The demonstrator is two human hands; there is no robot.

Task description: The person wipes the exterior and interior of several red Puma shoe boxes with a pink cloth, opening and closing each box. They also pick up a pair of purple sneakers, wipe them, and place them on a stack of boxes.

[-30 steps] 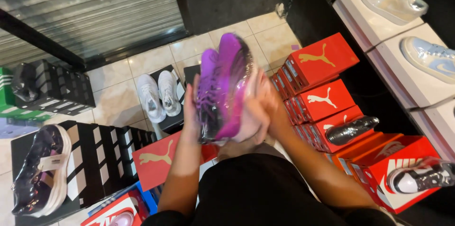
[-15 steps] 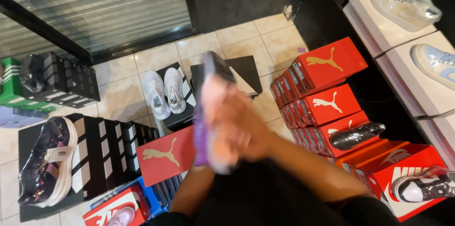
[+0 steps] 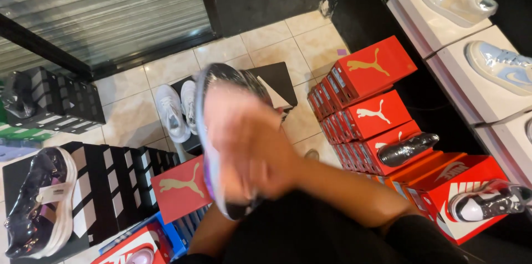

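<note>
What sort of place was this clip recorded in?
Most likely a shoe shop or its stockroom: stacks of red shoeboxes on a tiled floor, wrapped sneakers displayed on white boxes, and a shoe blurred in the person's hands.

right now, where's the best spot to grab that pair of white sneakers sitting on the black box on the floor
Probably the heel collars of the white sneakers, coming from above: they stand upright, side by side on the black box, openings facing up, so fingers could hook both at once.

The right hand (image 3: 249, 147) and the shoe (image 3: 213, 131) in the middle of the frame are a blur, so the fingers cannot be made out. The left hand hides behind them. The black-and-white shoe (image 3: 493, 202) at lower right is cut off by the edge.
</note>
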